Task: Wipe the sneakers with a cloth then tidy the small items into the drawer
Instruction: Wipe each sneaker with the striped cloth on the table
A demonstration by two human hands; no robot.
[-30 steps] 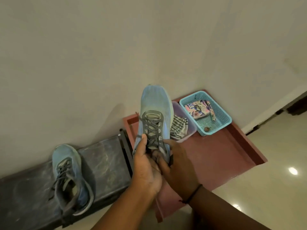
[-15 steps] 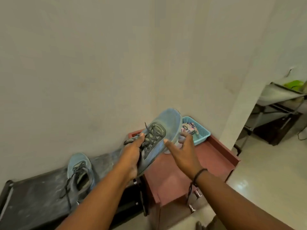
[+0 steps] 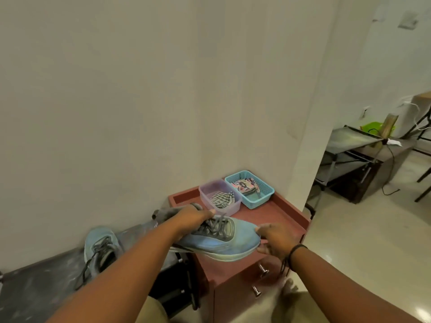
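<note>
I hold a light blue sneaker (image 3: 217, 243) with grey laces on its side above the red cabinet (image 3: 284, 215). My left hand (image 3: 191, 217) grips its laced top near the collar. My right hand (image 3: 275, 238) holds its toe end. The second blue sneaker (image 3: 100, 248) stands on the dark bench (image 3: 35, 287) to the left. A striped cloth (image 3: 220, 199) lies in a clear pink-tinted tub (image 3: 207, 190) on the cabinet. Beside it a turquoise basket (image 3: 263, 194) holds small patterned items (image 3: 245, 184). Two drawer knobs (image 3: 263, 270) show on the cabinet front.
A white wall stands behind the bench and cabinet. To the right a doorway opens onto a tiled floor with a dark folding table (image 3: 363, 145) carrying a green object. My bare foot (image 3: 289, 287) is on the floor by the cabinet.
The sneaker has turned from toe-up to lying sideways and has come lower. My right hand has closed on its toe. The view has lifted and pulled back.
</note>
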